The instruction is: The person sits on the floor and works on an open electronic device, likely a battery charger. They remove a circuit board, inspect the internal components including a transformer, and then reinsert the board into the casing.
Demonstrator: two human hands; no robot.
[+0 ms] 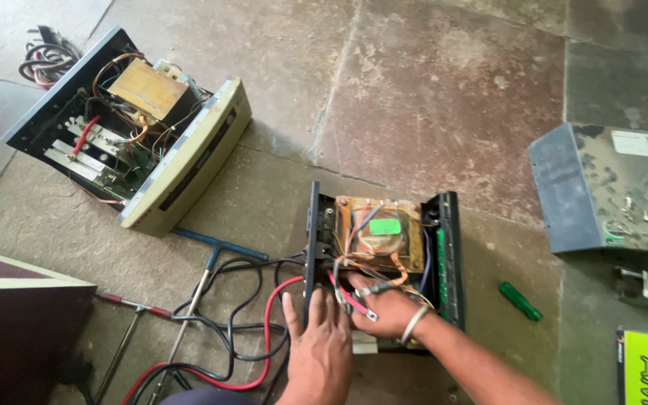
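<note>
A person is kneeling over an opened black power unit [384,262] lying at the lower centre of the frame on a stained stone floor [444,90], its copper-wound transformer [380,234] exposed. The left hand [320,337] is pressing flat, fingers spread, against the unit's near-left wall, gripping nothing. The right hand [388,307], a metal bangle at its wrist, is reaching inside the case with fingers curled loosely around a bundle of red and black leads [354,296]; how tightly it is closing on them cannot be told. Thick red and black cables [249,337] are trailing from the unit's left side across the floor toward the lower left. A blue-handled T-wrench [215,247] is lying just left of the unit, and a green screwdriver [520,301] is resting near its right. A second opened unit with a cream front panel [136,127] is sitting in the upper left, and a grey metal cover [609,187] is lying at the right edge, holding a few loose screws.
</note>
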